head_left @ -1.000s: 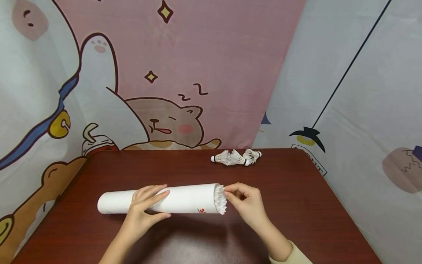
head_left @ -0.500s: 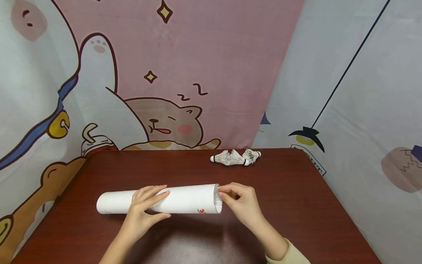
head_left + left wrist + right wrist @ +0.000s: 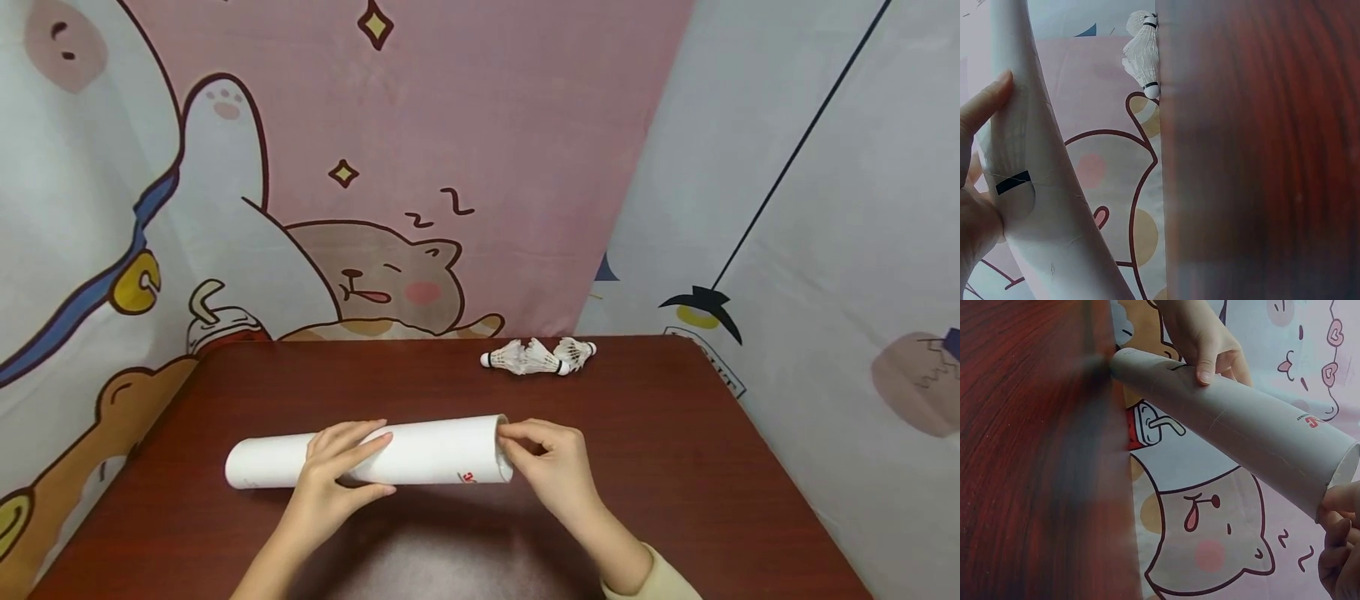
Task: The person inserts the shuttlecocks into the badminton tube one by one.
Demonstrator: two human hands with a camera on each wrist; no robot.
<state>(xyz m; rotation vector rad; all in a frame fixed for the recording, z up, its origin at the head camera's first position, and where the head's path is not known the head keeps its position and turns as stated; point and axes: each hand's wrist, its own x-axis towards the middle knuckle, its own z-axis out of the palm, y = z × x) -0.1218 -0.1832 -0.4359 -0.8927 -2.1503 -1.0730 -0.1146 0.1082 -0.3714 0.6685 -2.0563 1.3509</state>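
A long white shuttlecock tube (image 3: 442,450) lies sideways above the table, its mouth towards the right. My left hand (image 3: 322,479) grips it around the middle, fingers over the top and thumb below. A printed shuttlecock picture (image 3: 1016,194) shows on the tube beside that hand in the left wrist view. At the mouth, my right hand (image 3: 558,467) has thumb and forefinger pinched together, the tips just inside the rim. They pinch the feather edge of a shuttlecock that is now hidden in the tube. The right wrist view also shows the fingers (image 3: 1342,499) at the rim.
Three white feather shuttlecocks (image 3: 528,358) lie in a row at the far edge of the dark red-brown table (image 3: 660,500). A cartoon-printed cloth (image 3: 525,167) hangs right behind the table.
The white feather skirt that stuck out of the tube's mouth has gone inside. My right hand has followed it leftwards to the rim. The left hand keeps its grip.
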